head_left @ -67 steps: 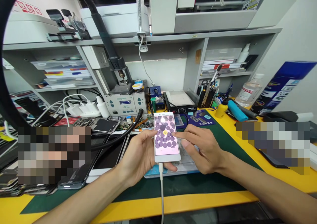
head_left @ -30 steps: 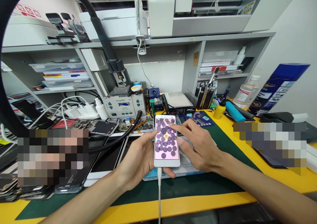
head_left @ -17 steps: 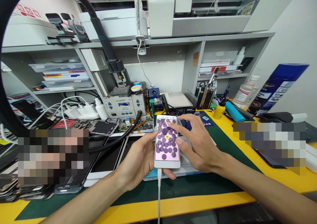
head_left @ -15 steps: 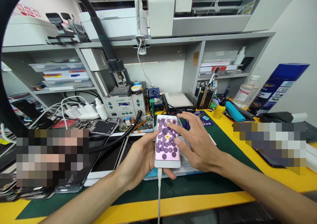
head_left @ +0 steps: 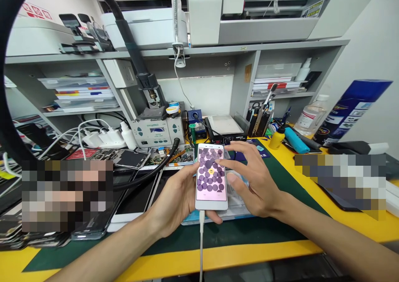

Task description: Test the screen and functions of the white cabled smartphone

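Note:
A white phone (head_left: 212, 194) lies upright in my left hand (head_left: 179, 199), whose thumb rests on its left edge and whose fingers pass beneath it. Dark circles and a small yellow shape show on its pink screen. From its bottom end a white cable (head_left: 201, 240) runs down out of view. My right hand (head_left: 249, 178) hovers at the phone's right side with fingers apart; the index fingertip is over the upper right of the screen. Whether that fingertip touches the glass is not clear.
Behind the phone stand a soldering station (head_left: 156, 131) and a tray of circuit boards (head_left: 183, 155). Phone parts (head_left: 93, 224) are stacked at left. A yellow bottle (head_left: 277, 138), a clear bottle (head_left: 308, 116) and a blue can (head_left: 349, 111) stand at right.
My right index finger has moved slightly right and down on the screen, and the thumb has drawn away to the right. The circles at the screen's bottom have partly changed.

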`<state>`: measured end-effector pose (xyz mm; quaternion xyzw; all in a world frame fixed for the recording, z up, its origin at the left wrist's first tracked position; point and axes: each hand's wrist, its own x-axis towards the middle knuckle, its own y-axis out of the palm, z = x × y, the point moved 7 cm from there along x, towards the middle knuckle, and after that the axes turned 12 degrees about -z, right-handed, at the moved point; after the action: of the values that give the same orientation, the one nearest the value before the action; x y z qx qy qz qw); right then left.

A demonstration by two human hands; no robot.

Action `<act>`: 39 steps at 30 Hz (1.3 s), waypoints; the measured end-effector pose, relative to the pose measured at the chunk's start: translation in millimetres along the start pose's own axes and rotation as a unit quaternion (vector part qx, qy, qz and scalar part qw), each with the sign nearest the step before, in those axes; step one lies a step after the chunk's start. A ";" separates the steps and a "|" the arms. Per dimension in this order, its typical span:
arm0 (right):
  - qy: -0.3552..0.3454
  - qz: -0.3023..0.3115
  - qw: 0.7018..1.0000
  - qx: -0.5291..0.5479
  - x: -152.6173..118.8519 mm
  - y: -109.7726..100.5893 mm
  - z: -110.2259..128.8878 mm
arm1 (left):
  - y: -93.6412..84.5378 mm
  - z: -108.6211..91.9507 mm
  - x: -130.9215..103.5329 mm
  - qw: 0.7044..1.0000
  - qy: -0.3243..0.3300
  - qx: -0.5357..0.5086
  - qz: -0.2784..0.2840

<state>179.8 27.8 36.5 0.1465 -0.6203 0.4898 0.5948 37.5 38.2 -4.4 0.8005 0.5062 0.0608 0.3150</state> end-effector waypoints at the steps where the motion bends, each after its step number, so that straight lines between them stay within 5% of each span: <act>1: -0.008 -0.002 1.000 0.005 0.5 -0.4 1.3 | -0.5 0.1 0.1 1.000 0.001 0.000 0.001; 11: -0.039 0.014 0.999 0.009 1.3 0.6 8.2 | 0.0 -0.4 1.0 1.000 0.001 0.003 -0.012; 18: -0.037 -0.030 0.999 0.026 3.9 -7.5 9.4 | 1.1 0.3 1.1 1.000 0.000 -0.003 -0.001; 30: -0.058 0.047 0.997 0.025 -1.1 3.1 14.9 | 1.0 -0.1 0.8 1.000 -0.001 0.011 -0.006; 39: -0.045 -0.034 0.997 0.049 6.1 -12.8 14.1 | -0.2 -0.6 0.7 1.000 0.005 0.002 -0.008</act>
<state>179.7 13.1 50.1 0.2188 -0.6164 0.4918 0.5747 37.5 39.1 -4.1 0.7969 0.5139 0.0613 0.3117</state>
